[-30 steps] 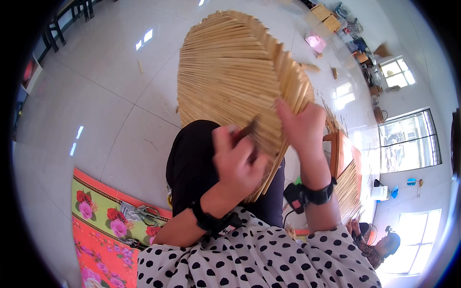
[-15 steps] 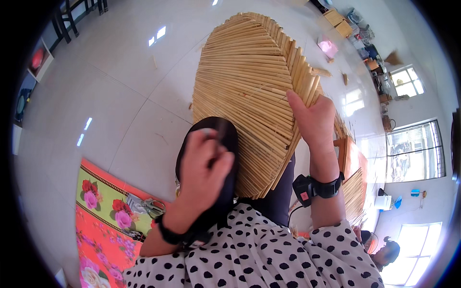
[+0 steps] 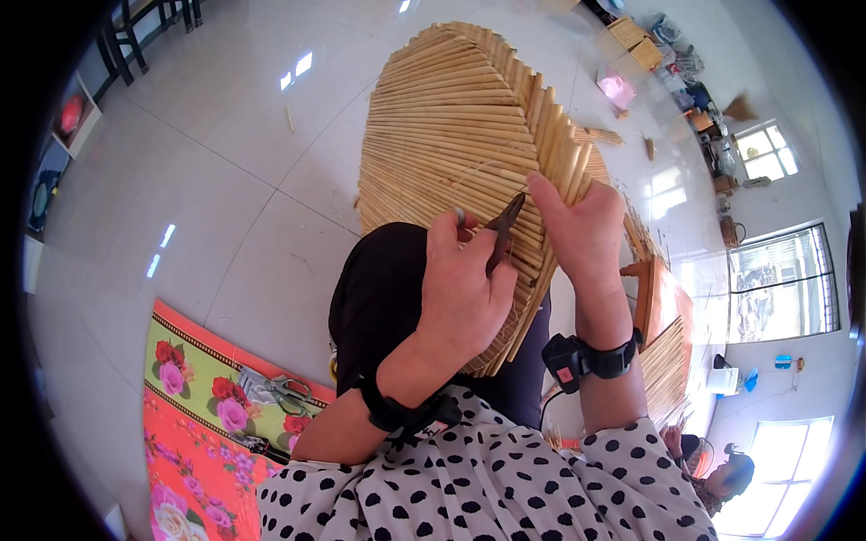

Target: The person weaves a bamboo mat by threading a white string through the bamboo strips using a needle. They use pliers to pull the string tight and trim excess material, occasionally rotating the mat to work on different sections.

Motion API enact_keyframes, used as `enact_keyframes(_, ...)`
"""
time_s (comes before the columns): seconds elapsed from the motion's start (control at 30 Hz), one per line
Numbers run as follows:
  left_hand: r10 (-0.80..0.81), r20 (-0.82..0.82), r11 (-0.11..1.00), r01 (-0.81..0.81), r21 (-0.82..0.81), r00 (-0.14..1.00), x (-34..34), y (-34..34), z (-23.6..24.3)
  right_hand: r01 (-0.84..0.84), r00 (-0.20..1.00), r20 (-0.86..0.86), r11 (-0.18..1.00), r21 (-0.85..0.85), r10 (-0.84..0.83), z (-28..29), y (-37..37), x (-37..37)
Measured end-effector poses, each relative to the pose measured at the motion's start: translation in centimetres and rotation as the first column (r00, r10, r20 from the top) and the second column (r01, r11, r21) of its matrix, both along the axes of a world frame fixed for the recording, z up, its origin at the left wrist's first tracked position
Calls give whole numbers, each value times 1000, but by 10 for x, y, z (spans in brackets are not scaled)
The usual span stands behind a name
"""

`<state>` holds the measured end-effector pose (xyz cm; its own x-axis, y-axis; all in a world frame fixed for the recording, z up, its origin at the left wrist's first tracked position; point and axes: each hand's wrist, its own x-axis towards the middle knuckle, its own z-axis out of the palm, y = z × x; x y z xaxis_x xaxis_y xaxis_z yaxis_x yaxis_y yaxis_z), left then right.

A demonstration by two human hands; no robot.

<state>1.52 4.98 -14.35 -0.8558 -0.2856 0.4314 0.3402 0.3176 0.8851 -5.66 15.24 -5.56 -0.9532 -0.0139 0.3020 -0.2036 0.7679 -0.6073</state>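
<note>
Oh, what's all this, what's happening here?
A seated person has a large panel of tightly packed straw-coloured sticks across the lap. The right hand grips its edge, thumb on top. The left hand holds a small dark tool, apparently pliers or nippers, its tip at the panel's surface near the right thumb; whether it is pinching a stick isn't clear. Scissors lie on a flowered cloth to the left.
</note>
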Motion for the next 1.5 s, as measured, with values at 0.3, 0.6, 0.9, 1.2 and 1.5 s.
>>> enact_keyframes(0.3, 22, 17, 1000, -21, -21, 1000, -1, 3, 6, -18, 1000, -21, 1000, -6, 18, 0, 1, 1)
enact_keyframes(0.6, 32, 23, 999, -31, -26, 999, -2, 6, 7, -18, 1000, -1, 1000, -15, 18, 1, 0, 2)
enact_keyframes(0.9, 52, -13, 997, -52, -65, 999, -2, 3, 18, -39, 999, 5, 999, -37, 39, 1, -2, 3)
enact_keyframes(1.2, 58, 43, 995, -54, -86, 997, 4, 1, 23, -66, 998, 9, 997, -33, 67, 4, -5, 6)
enact_keyframes(1.5, 59, 46, 994, -55, -91, 997, 2, 2, 19, -80, 997, -1, 996, -39, 80, 1, -5, 6)
